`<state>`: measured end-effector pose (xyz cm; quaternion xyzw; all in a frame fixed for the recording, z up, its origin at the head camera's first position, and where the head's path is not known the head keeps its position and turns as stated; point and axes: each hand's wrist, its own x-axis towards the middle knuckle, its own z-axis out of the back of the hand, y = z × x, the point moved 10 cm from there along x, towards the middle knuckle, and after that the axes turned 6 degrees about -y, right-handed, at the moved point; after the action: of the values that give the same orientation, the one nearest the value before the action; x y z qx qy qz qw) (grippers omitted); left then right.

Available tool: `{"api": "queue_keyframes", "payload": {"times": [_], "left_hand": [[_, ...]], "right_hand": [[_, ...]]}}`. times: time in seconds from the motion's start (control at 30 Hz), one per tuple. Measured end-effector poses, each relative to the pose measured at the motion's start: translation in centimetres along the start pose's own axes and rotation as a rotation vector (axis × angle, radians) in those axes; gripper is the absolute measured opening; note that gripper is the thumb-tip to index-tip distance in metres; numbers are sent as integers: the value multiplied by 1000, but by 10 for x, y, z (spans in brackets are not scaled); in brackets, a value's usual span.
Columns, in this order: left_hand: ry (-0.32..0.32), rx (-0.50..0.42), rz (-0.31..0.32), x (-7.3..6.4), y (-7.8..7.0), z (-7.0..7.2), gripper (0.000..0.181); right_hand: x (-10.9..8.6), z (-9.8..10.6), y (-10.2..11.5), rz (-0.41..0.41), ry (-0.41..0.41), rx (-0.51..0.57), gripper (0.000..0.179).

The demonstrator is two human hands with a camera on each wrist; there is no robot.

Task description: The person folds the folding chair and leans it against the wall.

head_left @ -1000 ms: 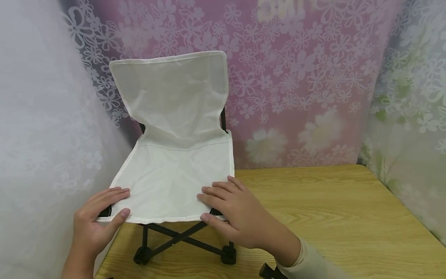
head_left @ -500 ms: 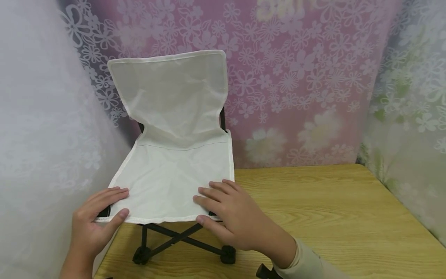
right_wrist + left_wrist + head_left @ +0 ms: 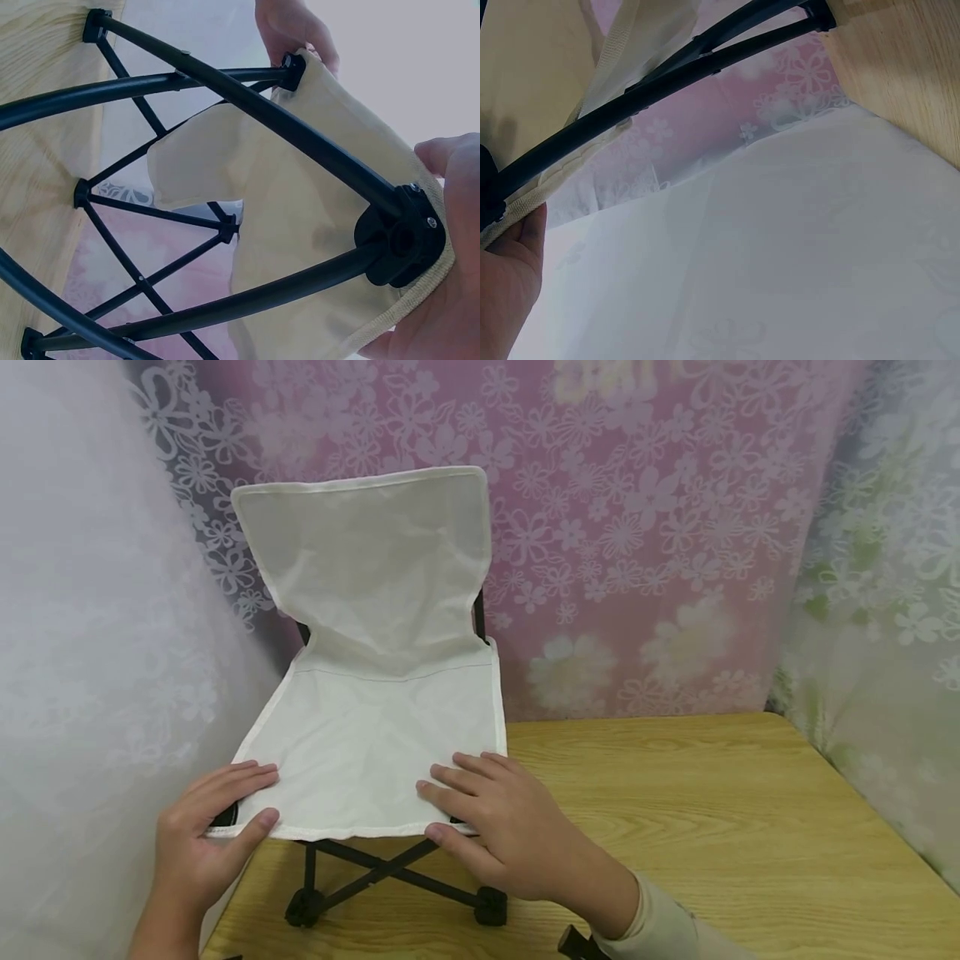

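Observation:
A folding chair [image 3: 382, 727] with off-white fabric and a dark tube frame stands unfolded in the head view, its backrest upright at the back. My left hand [image 3: 191, 843] rests on the front left corner of the seat, fingers on top and thumb across the front edge. On the front right corner lies my right hand [image 3: 517, 835], its fingers spread over the fabric and its thumb by the front hem. From below, the right wrist view has a black corner joint [image 3: 409, 236] beside the right hand. Crossed legs [image 3: 382, 867] run beneath the seat.
The chair's feet stand on a wood-grain table [image 3: 712, 827], which extends to the right. Behind hangs a pink flowered curtain [image 3: 637, 527]; a white sheet [image 3: 97, 652] hangs close on the left. The end of a dark rod [image 3: 576, 942] shows near my right sleeve.
My right hand has shifted slightly left and down over the seat corner, then stays nearly still. The left hand and the chair look almost unchanged.

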<state>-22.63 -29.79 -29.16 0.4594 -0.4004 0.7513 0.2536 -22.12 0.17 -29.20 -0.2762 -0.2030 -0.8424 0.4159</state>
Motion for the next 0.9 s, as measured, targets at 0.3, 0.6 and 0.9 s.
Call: {"api": "queue_keyframes", "payload": {"times": [0.3,0.6,0.9], "left_hand": [[-17,29,5,-5,-6,6,33],[-29,25,-14,-2,-13,2,29],[-18,28,-7,-4,-10,-6,33]], "right_hand": [[-2,-5,2,5,8,18,47],[-5,1,-1,16,-14,19,46],[-13,5,-7,12,-39,7,47]]}}
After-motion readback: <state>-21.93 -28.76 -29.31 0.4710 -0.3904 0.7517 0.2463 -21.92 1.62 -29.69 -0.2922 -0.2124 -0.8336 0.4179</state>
